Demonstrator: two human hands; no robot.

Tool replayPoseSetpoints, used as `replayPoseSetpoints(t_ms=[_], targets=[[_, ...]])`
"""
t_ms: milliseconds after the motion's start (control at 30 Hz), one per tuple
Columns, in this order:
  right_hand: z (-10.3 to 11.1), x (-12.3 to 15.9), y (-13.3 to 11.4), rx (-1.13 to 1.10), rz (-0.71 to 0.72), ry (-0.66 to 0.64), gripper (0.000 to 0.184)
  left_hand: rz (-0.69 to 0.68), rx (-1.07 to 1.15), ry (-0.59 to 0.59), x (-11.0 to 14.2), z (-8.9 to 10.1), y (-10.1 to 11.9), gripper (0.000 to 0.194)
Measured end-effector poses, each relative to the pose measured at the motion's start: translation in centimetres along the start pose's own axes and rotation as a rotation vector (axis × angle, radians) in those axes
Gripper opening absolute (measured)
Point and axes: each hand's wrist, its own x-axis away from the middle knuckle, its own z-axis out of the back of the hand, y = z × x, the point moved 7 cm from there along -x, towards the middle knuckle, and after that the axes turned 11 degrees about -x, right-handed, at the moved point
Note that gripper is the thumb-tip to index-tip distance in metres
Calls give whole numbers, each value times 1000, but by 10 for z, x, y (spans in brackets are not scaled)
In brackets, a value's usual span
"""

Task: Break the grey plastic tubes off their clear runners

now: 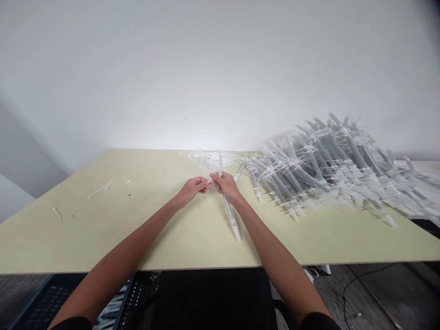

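Over the middle of the table, my right hand point(225, 185) is closed round a grey plastic tube point(228, 208). The tube slants toward the front edge, with a translucent fitting point(235, 228) at its near end. Its other end rises above my fingers. My left hand point(196, 189) is beside it, thumb and fingers pinched together, their tips meeting those of my right hand. What the left fingertips hold is too small to make out. Just behind both hands spreads a pile of thin white cable ties point(223, 160).
A large heap of grey tubes with translucent fittings point(323, 160) covers the right of the pale yellow table point(154, 247). Loose white ties point(101, 191) lie on the left. A wall point(206, 82) stands behind. Below the front edge are a dark crate point(44, 293) and a black chair point(213, 298).
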Motion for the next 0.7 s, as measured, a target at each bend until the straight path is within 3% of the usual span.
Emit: replayPoseSetpoints(t_ms=[367,600,700], targets=[[-7,4,3,89,53,-40,28,-14,3,63,-2,-2,-7,33],[-11,7,-5,201,56,-68,41,-73,-189,174,-1,9,-1,26],[-12,8,-9,200,35,-99,45,-92,-231,169,0,13,3,23]])
